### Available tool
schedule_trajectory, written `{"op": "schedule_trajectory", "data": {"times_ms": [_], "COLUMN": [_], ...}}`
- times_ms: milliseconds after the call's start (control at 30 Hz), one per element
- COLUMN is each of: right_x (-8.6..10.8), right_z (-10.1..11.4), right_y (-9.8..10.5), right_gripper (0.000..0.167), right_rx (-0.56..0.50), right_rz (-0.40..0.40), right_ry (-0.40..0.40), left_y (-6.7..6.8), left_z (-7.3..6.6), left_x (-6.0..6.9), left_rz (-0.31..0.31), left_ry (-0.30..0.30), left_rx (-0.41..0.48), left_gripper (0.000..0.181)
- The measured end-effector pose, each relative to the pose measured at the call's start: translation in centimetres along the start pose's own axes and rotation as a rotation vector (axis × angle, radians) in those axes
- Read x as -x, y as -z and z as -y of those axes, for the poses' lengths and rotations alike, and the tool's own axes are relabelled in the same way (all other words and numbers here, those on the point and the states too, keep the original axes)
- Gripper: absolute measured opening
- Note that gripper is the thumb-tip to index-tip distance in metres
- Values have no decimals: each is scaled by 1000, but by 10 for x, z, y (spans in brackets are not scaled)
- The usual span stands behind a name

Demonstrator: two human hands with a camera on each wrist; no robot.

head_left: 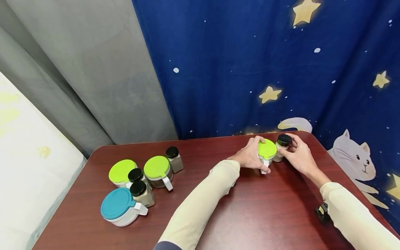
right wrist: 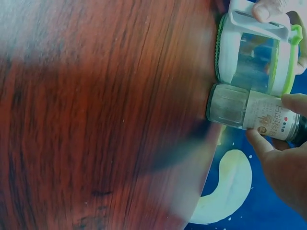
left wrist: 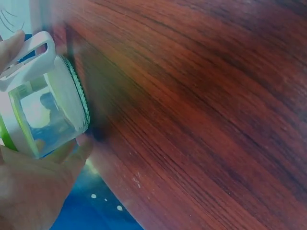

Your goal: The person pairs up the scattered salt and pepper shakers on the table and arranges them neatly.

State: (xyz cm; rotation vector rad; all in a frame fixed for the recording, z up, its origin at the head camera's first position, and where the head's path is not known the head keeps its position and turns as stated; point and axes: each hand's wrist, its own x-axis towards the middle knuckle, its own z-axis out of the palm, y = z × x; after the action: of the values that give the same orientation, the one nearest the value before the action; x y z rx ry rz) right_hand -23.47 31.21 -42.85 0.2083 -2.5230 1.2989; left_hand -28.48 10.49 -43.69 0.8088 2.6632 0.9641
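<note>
At the table's far right, my left hand [head_left: 251,155] holds a glass seasoning jar [head_left: 267,149] with a lime-green lid and white handle. Its thumb touches the handle, and other fingers reach round the far side, as the left wrist view shows. White contents lie at the bottom of the jar [right wrist: 254,52]. Right beside it stands a spice bottle [head_left: 280,149] with a black cap and a printed label. My right hand [head_left: 299,155] grips this bottle [right wrist: 254,112] between thumb and fingers. In the right wrist view the bottle and jar appear side by side, touching or nearly so.
On the left stand two green-lidded jars [head_left: 157,167], a blue-lidded jar [head_left: 117,205] and three black-capped bottles [head_left: 175,160]. A small dark thing shows partly behind my left sleeve [head_left: 200,201]. Curtains [head_left: 218,69] hang behind the table's [head_left: 200,152] back edge.
</note>
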Motion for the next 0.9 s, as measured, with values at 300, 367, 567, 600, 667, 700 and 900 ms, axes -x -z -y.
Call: {"op": "schedule_trajectory", "data": {"times_ms": [300, 367, 567, 600, 667, 700, 900], "right_x": [0, 0, 0, -1, -1, -1, 7], "right_z": [-1, -2, -3, -2, 3, 6, 37], "right_y": [1, 1, 3, 5, 11, 15, 35], "right_gripper": [63, 63, 72, 78, 85, 87, 61], "right_rx": [48, 48, 52, 51, 19, 0, -11], "right_rz": [2, -1, 45, 67, 95, 94, -130], "right_ry": [20, 23, -6, -23, -51, -56, 19], "left_y": [-2, -2, -4, -4, 0, 4, 47], "left_z": [0, 0, 0, 0, -1, -1, -8], "left_x": [0, 0, 1, 1, 6, 9, 38], "left_rz": [-25, -35, -47, -55, -77, -85, -113], "left_ry": [15, 17, 11, -3, -29, -43, -118], "left_rx": [13, 14, -17, -18, 14, 31, 43], "left_gripper": [102, 102, 106, 108, 112, 115, 103]}}
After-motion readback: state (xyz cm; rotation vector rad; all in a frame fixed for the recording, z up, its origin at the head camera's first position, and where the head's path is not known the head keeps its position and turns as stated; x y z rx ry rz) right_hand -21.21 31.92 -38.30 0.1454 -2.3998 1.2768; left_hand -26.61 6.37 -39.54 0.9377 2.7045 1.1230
